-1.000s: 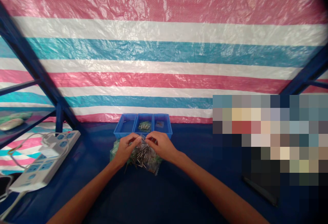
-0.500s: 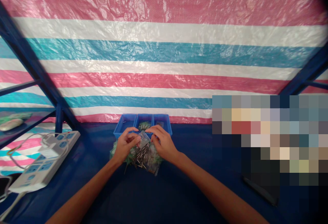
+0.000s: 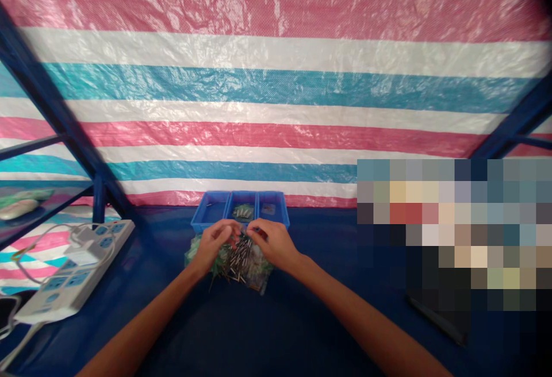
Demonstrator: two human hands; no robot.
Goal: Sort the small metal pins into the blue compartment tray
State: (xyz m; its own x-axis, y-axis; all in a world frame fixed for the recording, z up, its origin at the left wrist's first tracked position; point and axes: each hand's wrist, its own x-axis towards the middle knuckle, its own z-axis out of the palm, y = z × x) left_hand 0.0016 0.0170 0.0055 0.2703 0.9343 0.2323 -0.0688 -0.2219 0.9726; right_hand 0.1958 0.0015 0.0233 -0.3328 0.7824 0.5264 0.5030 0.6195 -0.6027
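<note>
My left hand and my right hand meet over a heap of small metal pins and clear plastic bags on the dark blue table. The fingers of both hands are pinched together at the heap's top, holding something small I cannot make out. Just behind the hands stands a blue tray with three compartments; the middle compartment and the right one each hold a few small parts.
A white power strip with cables lies at the left. Blue metal frame posts rise at the left and right. A striped plastic tarp forms the back wall. A dark flat object lies at the right.
The small clear bag held up between the hands half a second ago has gone down; both hands have closed in toward each other and pinch over the pins.
</note>
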